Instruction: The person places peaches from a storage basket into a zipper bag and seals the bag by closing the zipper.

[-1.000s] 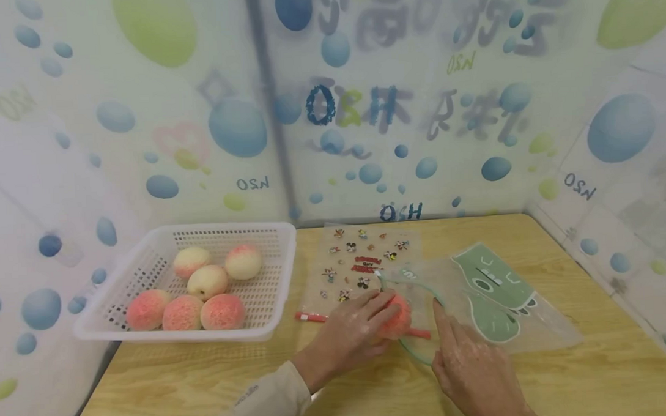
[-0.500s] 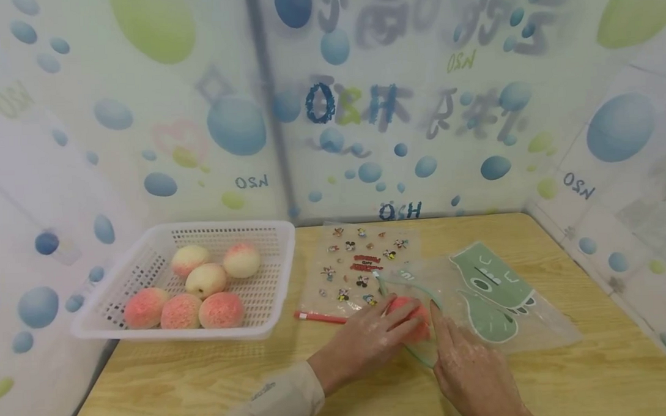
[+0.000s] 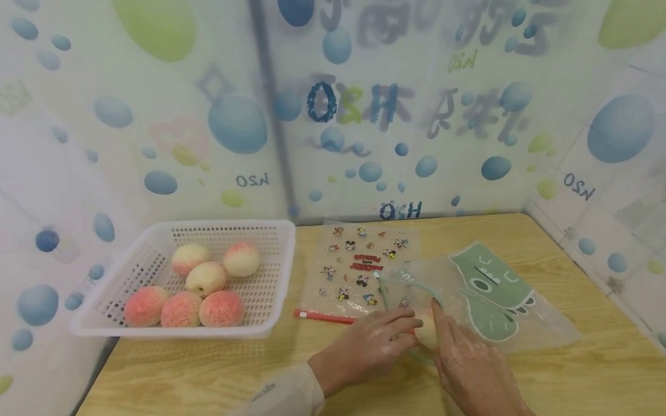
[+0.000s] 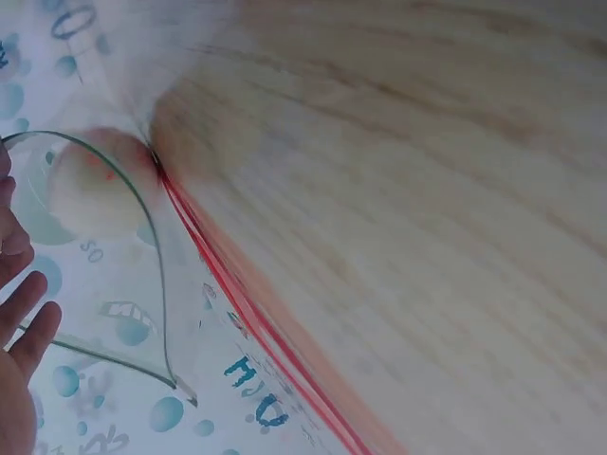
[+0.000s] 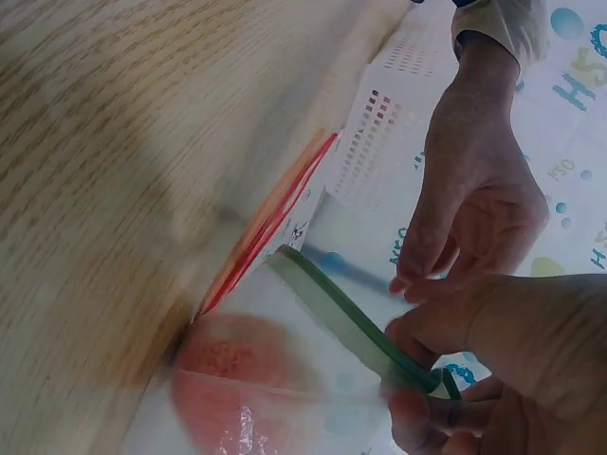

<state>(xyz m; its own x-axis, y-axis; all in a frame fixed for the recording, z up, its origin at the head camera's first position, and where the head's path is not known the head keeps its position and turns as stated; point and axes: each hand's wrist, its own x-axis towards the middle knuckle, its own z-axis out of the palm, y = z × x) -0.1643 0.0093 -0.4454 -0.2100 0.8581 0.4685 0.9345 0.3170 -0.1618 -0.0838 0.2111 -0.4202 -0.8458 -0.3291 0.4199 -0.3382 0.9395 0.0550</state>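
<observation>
A peach (image 5: pixel 237 370) lies inside a clear zip bag with a green-edged mouth (image 3: pixel 424 285); its pale side faces up in the head view. My right hand (image 3: pixel 473 365) pinches the bag's green edge (image 5: pixel 356 318) between thumb and fingers, as the right wrist view shows. The mouth spreads as a loop in the left wrist view. At this opening is my left hand (image 3: pixel 365 354), fingers relaxed and holding nothing, fingertips close beside the peach. Its spread fingers also show at the left of the left wrist view. A green cartoon print (image 3: pixel 495 279) covers the bag's far part.
To the left stands a white plastic basket (image 3: pixel 283 277) with several peaches (image 3: pixel 206 280). A second clear bag (image 3: pixel 340 263) with cartoon figures and a red slider strip (image 3: pixel 328 318) lies flat on the wooden table (image 3: pixel 207 384), partly under the green-edged bag.
My left hand has moved right, carrying the peach into the bag's mouth, and its fingers have come off it. The peach has turned from its pink side to its pale side. My right hand stays put.
</observation>
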